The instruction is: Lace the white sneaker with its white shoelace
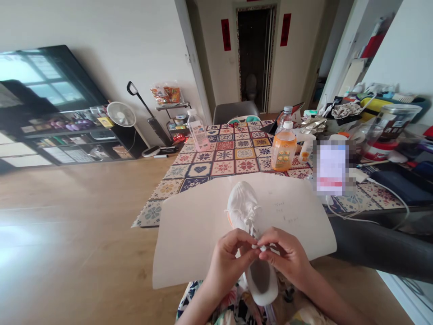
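A white sneaker (242, 203) lies with its toe pointing away from me, on a large sheet of white paper (189, 234) that hangs over the table's near edge. Its heel end reaches back over my lap. Above the shoe's opening, my left hand (233, 253) pinches white shoelace between thumb and forefinger. Close against it, my right hand (287, 255) is also closed in a pinch on the white shoelace (262, 248). The fingertips of both hands nearly meet and hide part of the lace. More lacing shows on the shoe's upper, beyond the fingers.
An orange drink bottle (284, 146) and a pink-tinted bottle (199, 131) stand on the patterned tablecloth (223, 155). To the right are a blurred phone (330, 169), a white cable (352, 220) and crowded household items. A dark chair back (237, 110) is at the far end.
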Demonstrator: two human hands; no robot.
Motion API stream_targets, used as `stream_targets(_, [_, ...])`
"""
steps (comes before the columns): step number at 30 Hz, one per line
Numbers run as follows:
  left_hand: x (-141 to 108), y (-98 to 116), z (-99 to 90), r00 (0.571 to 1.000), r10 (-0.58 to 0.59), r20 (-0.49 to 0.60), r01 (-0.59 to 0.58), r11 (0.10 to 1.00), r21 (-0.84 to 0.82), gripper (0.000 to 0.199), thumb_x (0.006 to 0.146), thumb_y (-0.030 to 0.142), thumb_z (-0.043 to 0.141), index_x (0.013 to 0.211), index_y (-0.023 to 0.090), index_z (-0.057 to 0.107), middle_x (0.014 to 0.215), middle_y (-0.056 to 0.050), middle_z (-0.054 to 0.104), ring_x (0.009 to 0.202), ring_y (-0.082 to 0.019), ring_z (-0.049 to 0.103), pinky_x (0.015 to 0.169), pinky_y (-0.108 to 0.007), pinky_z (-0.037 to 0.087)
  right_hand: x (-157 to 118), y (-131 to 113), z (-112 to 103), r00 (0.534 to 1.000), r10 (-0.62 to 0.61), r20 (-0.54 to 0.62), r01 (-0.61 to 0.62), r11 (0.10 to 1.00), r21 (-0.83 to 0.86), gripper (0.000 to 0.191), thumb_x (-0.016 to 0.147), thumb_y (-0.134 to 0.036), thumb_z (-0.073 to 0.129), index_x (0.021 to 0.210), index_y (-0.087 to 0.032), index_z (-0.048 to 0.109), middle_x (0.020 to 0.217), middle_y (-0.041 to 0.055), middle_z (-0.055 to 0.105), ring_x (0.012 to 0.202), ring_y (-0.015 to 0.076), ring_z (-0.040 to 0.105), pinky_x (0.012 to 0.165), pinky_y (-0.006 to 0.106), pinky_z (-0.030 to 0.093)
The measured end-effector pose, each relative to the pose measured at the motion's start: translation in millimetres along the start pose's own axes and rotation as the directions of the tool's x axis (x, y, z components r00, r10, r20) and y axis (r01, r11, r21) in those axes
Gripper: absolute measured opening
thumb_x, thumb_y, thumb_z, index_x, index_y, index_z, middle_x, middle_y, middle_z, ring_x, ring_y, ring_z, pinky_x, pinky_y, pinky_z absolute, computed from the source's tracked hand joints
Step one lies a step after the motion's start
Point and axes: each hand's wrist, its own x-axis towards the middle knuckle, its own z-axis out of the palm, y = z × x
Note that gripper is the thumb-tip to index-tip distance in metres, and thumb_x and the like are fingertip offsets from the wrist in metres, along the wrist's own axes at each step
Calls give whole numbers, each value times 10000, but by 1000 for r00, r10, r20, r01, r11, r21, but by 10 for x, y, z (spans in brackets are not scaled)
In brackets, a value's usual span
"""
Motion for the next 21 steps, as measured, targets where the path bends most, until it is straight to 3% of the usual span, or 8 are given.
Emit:
stream_targets(4, [-17, 5, 19, 984, 175, 27, -177, 977, 119, 112, 819, 233, 794, 765, 183, 710, 714, -33, 708, 657, -156, 611, 656, -258, 504, -9, -30, -2, 1000, -17, -17, 16, 1000, -11, 226, 966, -432, 667, 885, -235, 743, 775, 12, 741, 691, 168, 677, 662, 260, 524])
stream_targets(6, [-11, 3, 24, 976, 210, 50, -215, 967, 136, 126, 816, 225, 797, 750, 186, 696, 696, -24, 691, 656, -158, 606, 657, -260, 500, -21, -21, 7, 999, -8, -36, 7, 1000, -8, 218, 964, -421, 670, 880, -233, 743, 770, 16, 739, 698, 175, 682, 664, 266, 529])
stream_targets(14, [-30, -15, 26, 991, 127, 44, -132, 984, 119, 149, 792, 97, 730, 708, 186, 643, 689, -6, 673, 628, -149, 616, 649, -254, 501, -47, 59, 46, 994, 61, -95, -53, 995, 79, 97, 991, -349, 641, 1061, -282, 643, 728, -41, 677, 554, 130, 675, 529, 199, 557])
stream_targets(17, [-39, -43, 4, 993, 118, 2, -118, 991, 68, 150, 775, 65, 724, 724, 191, 660, 694, 7, 666, 631, -138, 599, 647, -241, 498, -26, 0, -17, 999, 34, -22, -33, 999, 22, 175, 952, -271, 693, 1121, -302, 661, 893, -3, 701, 753, 156, 708, 674, 225, 590])
stream_targets(21, [-19, -85, -32, 985, 175, -8, -175, 984, 43, 78, 802, 133, 790, 814, 203, 757, 709, -14, 719, 639, -148, 629, 662, -256, 523, 15, -91, -102, 985, -67, 160, 96, 978, -183, 275, 958, -194, 665, 1207, -311, 664, 1125, 49, 674, 1021, 195, 662, 898, 283, 542])
